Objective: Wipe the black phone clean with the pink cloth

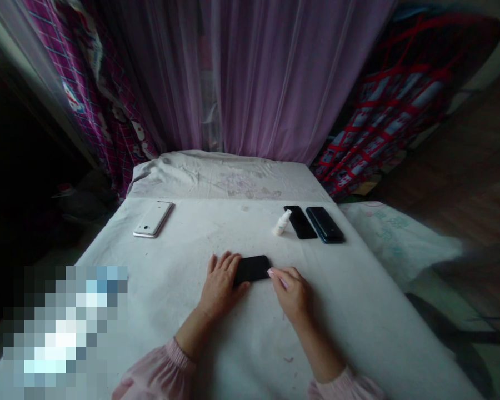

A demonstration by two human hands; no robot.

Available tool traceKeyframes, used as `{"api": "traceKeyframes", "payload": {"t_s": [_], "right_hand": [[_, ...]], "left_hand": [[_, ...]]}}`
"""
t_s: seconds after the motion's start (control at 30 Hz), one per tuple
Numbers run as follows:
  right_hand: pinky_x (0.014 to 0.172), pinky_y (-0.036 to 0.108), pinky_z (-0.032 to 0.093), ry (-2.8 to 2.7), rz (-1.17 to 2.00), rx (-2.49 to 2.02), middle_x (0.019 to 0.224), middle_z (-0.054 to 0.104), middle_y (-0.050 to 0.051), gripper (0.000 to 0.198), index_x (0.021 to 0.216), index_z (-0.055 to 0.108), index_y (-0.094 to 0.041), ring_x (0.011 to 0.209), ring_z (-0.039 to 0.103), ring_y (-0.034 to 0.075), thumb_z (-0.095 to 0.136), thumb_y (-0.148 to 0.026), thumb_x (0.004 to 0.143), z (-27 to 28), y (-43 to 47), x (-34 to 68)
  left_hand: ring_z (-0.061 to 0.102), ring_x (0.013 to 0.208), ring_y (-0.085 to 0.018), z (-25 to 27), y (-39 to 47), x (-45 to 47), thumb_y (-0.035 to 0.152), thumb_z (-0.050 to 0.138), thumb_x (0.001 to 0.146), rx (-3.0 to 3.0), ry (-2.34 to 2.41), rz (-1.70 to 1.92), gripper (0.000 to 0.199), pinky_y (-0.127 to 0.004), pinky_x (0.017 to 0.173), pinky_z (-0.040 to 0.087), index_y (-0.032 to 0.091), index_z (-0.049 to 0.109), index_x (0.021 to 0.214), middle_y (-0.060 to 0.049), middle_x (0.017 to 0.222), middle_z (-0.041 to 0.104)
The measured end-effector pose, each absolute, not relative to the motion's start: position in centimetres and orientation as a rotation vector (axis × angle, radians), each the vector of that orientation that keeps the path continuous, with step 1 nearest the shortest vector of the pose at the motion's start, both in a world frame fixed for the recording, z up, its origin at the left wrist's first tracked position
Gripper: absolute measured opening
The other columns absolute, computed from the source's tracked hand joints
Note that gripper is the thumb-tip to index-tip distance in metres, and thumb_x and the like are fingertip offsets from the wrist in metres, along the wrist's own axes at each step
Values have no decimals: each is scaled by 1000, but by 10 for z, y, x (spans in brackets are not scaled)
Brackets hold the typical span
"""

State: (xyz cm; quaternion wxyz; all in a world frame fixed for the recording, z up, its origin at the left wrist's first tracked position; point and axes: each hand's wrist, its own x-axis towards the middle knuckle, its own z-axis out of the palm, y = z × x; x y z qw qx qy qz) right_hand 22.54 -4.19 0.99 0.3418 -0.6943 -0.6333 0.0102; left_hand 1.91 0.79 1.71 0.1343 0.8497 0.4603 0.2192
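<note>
A black smartphone (253,269) lies flat on the white-covered table, its long side running left to right. Around its left end is my left hand (221,279), fingers at the far edge and thumb at the near edge, gripping it. My right hand (292,290) is closed in a pinch by the phone's right end. Between its fingertips is a thin, pale pink stick-like thing (282,281), whose tip reaches the phone's right edge. Most of that thing is hidden in the fingers, so its kind does not show.
Behind my right hand stand a small white spray bottle (282,222), a flat black phone (300,222) and a dark stack of phones (325,224). A white phone (154,219) lies at the back left. Purple curtains (266,78) hang beyond the table. A blurred patch covers the front left.
</note>
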Motion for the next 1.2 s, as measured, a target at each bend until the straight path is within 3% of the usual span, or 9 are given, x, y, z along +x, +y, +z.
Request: {"api": "traceKeyframes", "payload": {"t_s": [0.33,0.6,0.8,1.0,1.2], "right_hand": [[67,24,46,-1644,31,-1872,87,70,5,22,90,76,-23,73,64,15,54,-29,88,18,4,218],[76,26,50,-1704,268,-1688,93,72,6,23,90,74,-21,83,67,18,52,-27,89,15,8,229],[72,24,51,-1724,321,-1673,87,72,5,19,87,73,-22,78,67,17,54,-27,88,17,-21,227],[71,22,51,-1799,214,-1607,85,70,4,21,90,73,-24,77,67,15,52,-25,91,16,-50,206],[67,22,49,-1718,41,-1575,83,67,5,21,93,72,-21,74,65,15,51,-24,92,17,-47,199]], "left_hand": [[41,134,-33,21,10,18,38,65,84,2458,1321,578,58,-61,112,22,21,45,135,-12,136,55],[40,135,-33,12,11,15,33,64,84,2498,1327,628,59,-61,112,25,22,42,138,-13,142,49],[43,133,-31,-4,17,10,28,58,86,2476,1394,809,60,-55,111,31,14,37,140,-19,140,49],[47,128,-31,14,8,13,40,55,91,2509,1343,701,47,-58,110,30,21,50,133,-13,134,57],[45,131,-32,28,2,18,39,60,89,2531,1383,520,56,-60,110,27,18,46,138,-13,140,53]]}}
